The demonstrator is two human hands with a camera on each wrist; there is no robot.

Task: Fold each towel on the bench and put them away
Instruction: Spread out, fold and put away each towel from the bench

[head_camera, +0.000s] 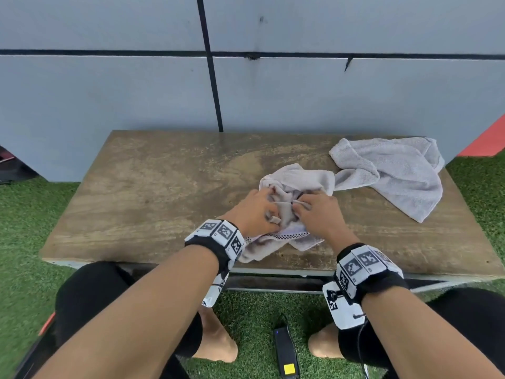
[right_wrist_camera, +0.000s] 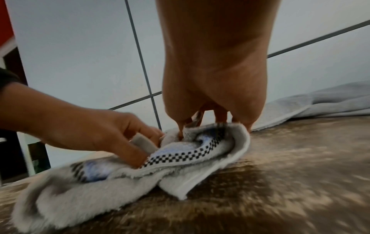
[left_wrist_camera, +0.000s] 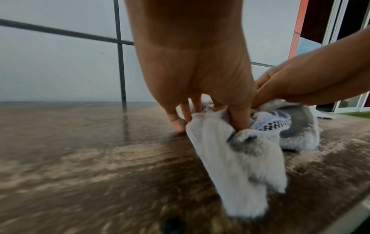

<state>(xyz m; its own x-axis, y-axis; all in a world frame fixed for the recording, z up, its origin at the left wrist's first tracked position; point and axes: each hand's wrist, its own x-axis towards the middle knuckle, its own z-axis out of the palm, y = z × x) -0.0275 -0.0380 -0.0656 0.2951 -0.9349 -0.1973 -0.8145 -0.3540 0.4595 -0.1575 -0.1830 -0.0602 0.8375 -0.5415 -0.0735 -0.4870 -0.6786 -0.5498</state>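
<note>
A crumpled pale grey towel (head_camera: 295, 179) with a black-and-white checkered band lies mid-bench, near the front edge. My left hand (head_camera: 257, 212) pinches a fold of it between thumb and fingers, which the right wrist view shows as well, left hand (right_wrist_camera: 100, 134) on towel (right_wrist_camera: 180, 158). My right hand (head_camera: 319, 214) grips the bunched cloth just beside it, fingertips dug into the folds (right_wrist_camera: 210, 125). In the left wrist view the towel (left_wrist_camera: 240, 161) hangs from my left fingers (left_wrist_camera: 238, 117). A second grey towel (head_camera: 396, 170) lies loosely spread at the back right.
The wooden bench top (head_camera: 150, 192) is bare on its left half. A grey panelled wall (head_camera: 109, 99) stands right behind it. Green turf surrounds the bench, and a black device with a yellow label (head_camera: 285, 351) lies between my knees.
</note>
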